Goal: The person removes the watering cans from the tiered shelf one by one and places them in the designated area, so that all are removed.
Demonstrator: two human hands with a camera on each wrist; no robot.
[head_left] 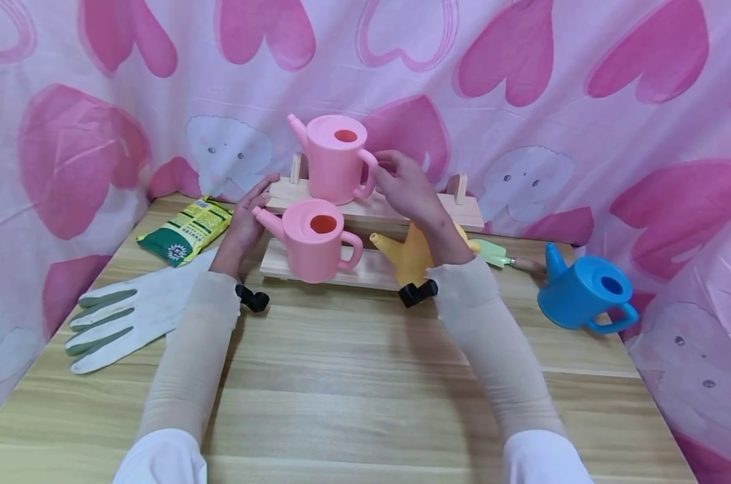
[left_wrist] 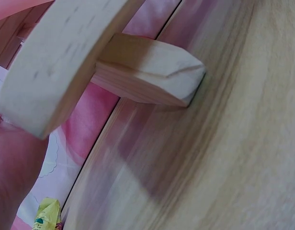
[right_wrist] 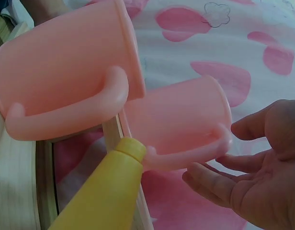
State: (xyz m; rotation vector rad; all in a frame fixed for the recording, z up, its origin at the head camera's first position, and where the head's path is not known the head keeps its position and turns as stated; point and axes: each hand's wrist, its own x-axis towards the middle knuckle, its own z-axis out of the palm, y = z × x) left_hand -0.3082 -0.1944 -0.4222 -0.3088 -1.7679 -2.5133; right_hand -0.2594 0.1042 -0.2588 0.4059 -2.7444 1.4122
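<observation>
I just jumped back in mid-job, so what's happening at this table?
A person has both hands at a two-tier wooden shelf. The left hand touches its upper tier's left end; the right hand is at the handle of the upper pink watering can, fingers not closed round it. The lower pink watering can and a yellow watering can stand on the lower tier. A blue watering can stands off the shelf, on the table.

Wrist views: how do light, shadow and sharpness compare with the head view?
Head: brightest, soft shadows on the table; left wrist: dimmer, wood grain soft, diffuse shadow below the shelf; right wrist: dull light, no harsh glare on the pink cans.
</observation>
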